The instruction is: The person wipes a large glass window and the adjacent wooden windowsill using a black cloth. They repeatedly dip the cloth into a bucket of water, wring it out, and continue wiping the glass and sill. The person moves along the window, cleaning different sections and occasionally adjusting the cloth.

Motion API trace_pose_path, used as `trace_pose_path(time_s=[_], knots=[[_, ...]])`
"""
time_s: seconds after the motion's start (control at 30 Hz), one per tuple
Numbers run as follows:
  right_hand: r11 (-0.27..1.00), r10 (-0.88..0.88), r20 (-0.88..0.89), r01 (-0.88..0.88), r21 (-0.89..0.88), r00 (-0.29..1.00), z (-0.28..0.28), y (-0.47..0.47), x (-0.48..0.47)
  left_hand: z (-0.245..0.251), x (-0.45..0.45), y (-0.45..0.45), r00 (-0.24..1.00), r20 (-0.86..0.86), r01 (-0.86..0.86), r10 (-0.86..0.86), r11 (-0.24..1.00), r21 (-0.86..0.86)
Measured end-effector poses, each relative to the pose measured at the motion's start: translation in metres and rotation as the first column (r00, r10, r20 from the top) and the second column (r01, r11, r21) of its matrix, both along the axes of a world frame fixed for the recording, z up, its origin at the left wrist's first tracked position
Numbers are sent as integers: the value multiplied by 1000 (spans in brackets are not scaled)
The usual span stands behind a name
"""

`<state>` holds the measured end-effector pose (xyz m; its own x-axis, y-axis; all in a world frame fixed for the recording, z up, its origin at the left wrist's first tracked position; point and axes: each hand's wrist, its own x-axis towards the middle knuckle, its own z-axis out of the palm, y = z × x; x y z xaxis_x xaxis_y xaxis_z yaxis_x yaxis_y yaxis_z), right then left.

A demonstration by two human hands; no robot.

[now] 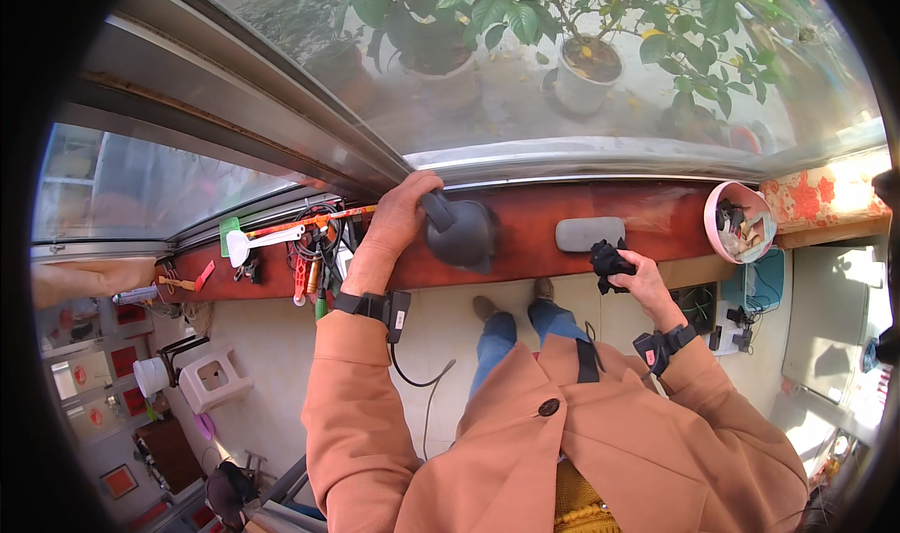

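Observation:
My left hand [406, 213] is at the handle of a dark grey kettle or jug [460, 236] on the red-brown windowsill [527, 199]; its fingers are curled at the handle's top, partly hidden. In my right hand [643, 280] is a crumpled black cloth [609, 266], pinched between thumb and fingers over the sill's front edge. Just beyond the cloth lies a grey oblong case [589, 234].
Right on the sill stands a pink bowl [710, 230] of small items. Left lie a white plastic scoop or spatula [239, 249], cables and tools. Window glass [506, 129] rises behind. A stool [211, 380] stands lower left; a cable hangs near my left wrist.

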<state>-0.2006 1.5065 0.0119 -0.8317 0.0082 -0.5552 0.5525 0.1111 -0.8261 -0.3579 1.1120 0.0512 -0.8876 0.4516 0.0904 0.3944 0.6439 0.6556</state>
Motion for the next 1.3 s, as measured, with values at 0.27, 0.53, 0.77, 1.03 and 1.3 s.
trace_pose_path(time_s=[0.27, 0.53, 0.77, 1.03, 1.3], knots=[[1000, 5, 6, -5, 8, 1000, -4, -6, -11, -3, 42, -36, 968, -46, -244, 247, 967, 68], [911, 373, -277, -292, 292, 886, -10, -45, -65, -5, 64, -82, 862, -31, -507, 506, 860, -60], [832, 533, -537, -292, 471, 654, -53, -125, -121, -17, 69, -101, 790, -143, -610, 597, 789, -75], [814, 551, -667, -147, 562, 502, -79, -224, -158, -27, 122, -97, 614, 373, -782, 695, 598, 172], [647, 702, -584, -21, 763, 409, -106, -263, -184, -80, 292, -76, 496, 633, -563, 595, 775, -287]])
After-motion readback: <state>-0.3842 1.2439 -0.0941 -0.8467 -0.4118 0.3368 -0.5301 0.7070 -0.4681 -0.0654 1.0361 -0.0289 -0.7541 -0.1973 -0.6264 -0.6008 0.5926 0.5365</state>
